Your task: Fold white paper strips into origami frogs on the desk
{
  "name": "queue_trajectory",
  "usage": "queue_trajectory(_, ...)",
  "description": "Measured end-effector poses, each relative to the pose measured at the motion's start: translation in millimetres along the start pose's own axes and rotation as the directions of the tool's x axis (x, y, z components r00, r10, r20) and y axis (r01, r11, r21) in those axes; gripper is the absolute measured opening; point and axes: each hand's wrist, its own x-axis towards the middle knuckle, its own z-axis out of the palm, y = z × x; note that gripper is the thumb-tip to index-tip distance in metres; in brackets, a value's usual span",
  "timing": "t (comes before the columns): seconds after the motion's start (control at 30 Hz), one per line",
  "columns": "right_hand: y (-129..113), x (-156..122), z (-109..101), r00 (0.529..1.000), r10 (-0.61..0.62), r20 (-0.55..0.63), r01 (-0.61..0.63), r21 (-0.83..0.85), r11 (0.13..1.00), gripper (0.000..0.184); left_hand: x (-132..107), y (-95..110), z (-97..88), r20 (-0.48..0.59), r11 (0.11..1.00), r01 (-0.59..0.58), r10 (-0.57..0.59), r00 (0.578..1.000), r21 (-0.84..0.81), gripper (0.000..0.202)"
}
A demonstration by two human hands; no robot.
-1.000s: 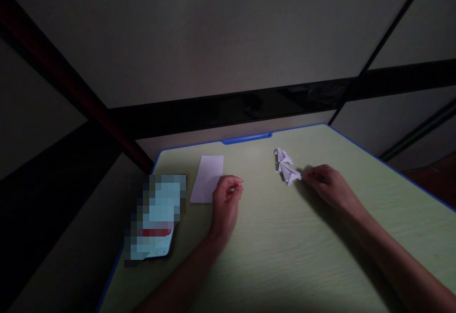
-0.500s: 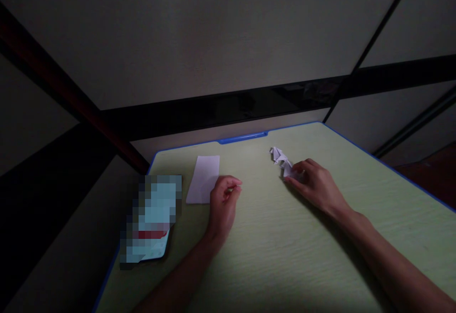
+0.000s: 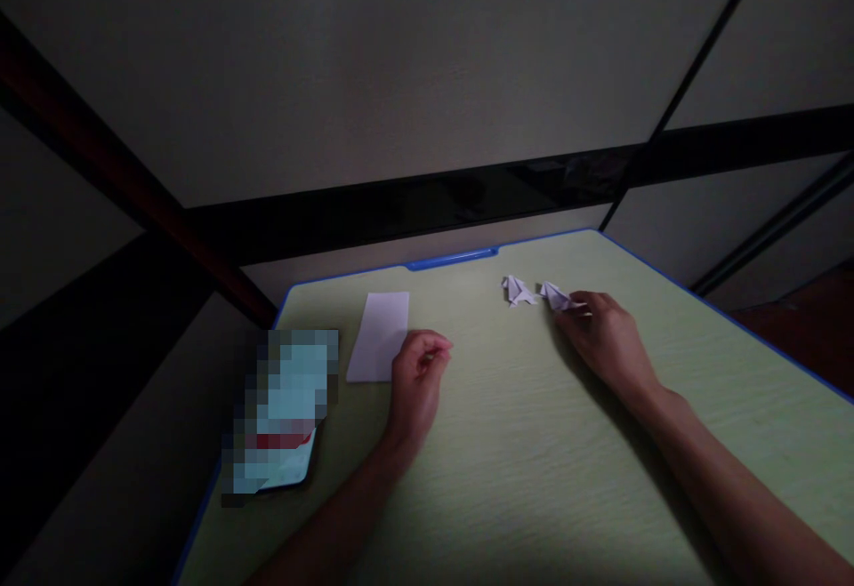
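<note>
Between the thumb and fingers of my right hand (image 3: 597, 328) is the tail end of a small white folded-paper figure (image 3: 555, 296). A second folded-paper figure (image 3: 519, 290) lies on the table just left of it, with a narrow gap between the two. My left hand (image 3: 419, 373) rests over the table with its fingers curled and the thumb tip against them; nothing shows in its grip. It partly covers the lower right corner of a stack of white paper (image 3: 380, 328).
A phone (image 3: 294, 466) with a lit, partly blurred screen lies at the table's left side. The light green table (image 3: 494, 444) has a blue edge and a blue pen groove (image 3: 454, 259) at the back. Behind it stands a panelled wall or cabinet (image 3: 414, 79).
My right hand has shifted the held paper figure to the right and slightly away from me, so it stands apart from the other figure. The left hand has stayed nearly still.
</note>
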Motion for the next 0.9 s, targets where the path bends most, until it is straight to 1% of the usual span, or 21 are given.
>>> queue_trajectory(0.1, -1.9, -0.7, 2.6, 0.999, -0.035, -0.006, 0.035, 0.080, 0.996, 0.027, -0.2, -0.8, -0.3, 0.005, 1.000, -0.001, 0.000, 1.000, 0.008, 0.002)
queue_trajectory(0.2, -4.1, -0.9, 3.5, 0.998, -0.064, 0.007, 0.064, 0.059, 0.996, 0.021, -0.7, -0.9, -0.3, 0.007, 1.000, 0.001, -0.001, 1.000, 0.015, 0.003)
queue_trajectory(0.37, -10.4, -2.0, 0.9, 0.979, -0.134, 0.157, 0.126, 0.060, 0.990, 0.028, -0.5, -0.3, -0.1, 0.007, 1.000, -0.004, 0.004, 1.000, 0.009, 0.004)
queue_trajectory(0.43, -14.2, -3.4, -1.9, 0.973, -0.162, 0.162, 0.155, 0.056, 0.986, 0.025, 0.0, -0.3, -0.4, 0.007, 1.000, -0.014, 0.014, 1.000, 0.011, 0.005)
queue_trajectory(0.5, -19.4, -5.9, -4.6, 0.971, -0.194, 0.139, 0.188, 0.058, 0.980, 0.018, 0.3, -1.0, -0.4, 0.012, 0.999, -0.027, 0.026, 1.000, 0.021, 0.006)
queue_trajectory(0.53, -22.7, -7.7, -5.5, 0.964, -0.228, 0.140, 0.223, 0.056, 0.973, 0.016, 0.1, -1.6, -0.2, 0.016, 0.999, -0.039, 0.039, 0.999, 0.031, 0.006)
queue_trajectory(0.6, -30.9, -12.6, -5.7, 0.926, -0.328, 0.188, 0.320, 0.072, 0.945, 0.015, -0.9, -3.1, 1.2, 0.032, 0.994, -0.083, 0.081, 0.996, 0.070, 0.008)
queue_trajectory(0.63, -35.7, -15.6, -5.2, 0.891, -0.391, 0.232, 0.382, 0.081, 0.920, 0.017, -1.7, -3.6, 2.1, 0.047, 0.989, -0.108, 0.103, 0.994, 0.100, 0.009)
queue_trajectory(0.67, -40.5, -18.7, -4.4, 0.846, -0.462, 0.268, 0.455, 0.091, 0.886, 0.019, -2.5, -3.5, 2.9, 0.065, 0.982, -0.129, 0.121, 0.991, 0.139, 0.010)
queue_trajectory(0.73, -49.5, -25.0, -2.7, 0.762, -0.565, 0.316, 0.562, 0.110, 0.820, 0.023, -3.4, -0.6, 2.7, 0.124, 0.958, -0.154, 0.127, 0.984, 0.241, 0.013)
queue_trajectory(0.77, -53.2, -27.6, -2.1, 0.733, -0.593, 0.334, 0.590, 0.120, 0.798, 0.023, -3.0, 2.6, 0.9, 0.168, 0.940, -0.164, 0.118, 0.979, 0.299, 0.014)
queue_trajectory(0.8, -56.0, -29.9, -1.7, 0.709, -0.611, 0.351, 0.610, 0.128, 0.782, 0.024, -1.8, 7.2, -2.6, 0.234, 0.914, -0.178, 0.095, 0.968, 0.365, 0.015)
queue_trajectory(0.83, -58.0, -31.5, -1.6, 0.694, -0.623, 0.360, 0.622, 0.136, 0.771, 0.025, 0.2, 12.9, -8.0, 0.338, 0.879, -0.221, 0.074, 0.938, 0.422, 0.015)
queue_trajectory(0.87, -59.3, -32.6, -1.6, 0.686, -0.630, 0.365, 0.627, 0.145, 0.766, 0.025, 3.1, 19.5, -15.3, 0.461, 0.844, -0.286, 0.052, 0.886, 0.454, 0.016)
queue_trajectory(0.9, -59.9, -33.3, -1.7, 0.681, -0.634, 0.366, 0.628, 0.154, 0.763, 0.025, 6.8, 26.5, -24.2, 0.569, 0.803, -0.352, 0.020, 0.822, 0.481, 0.019)
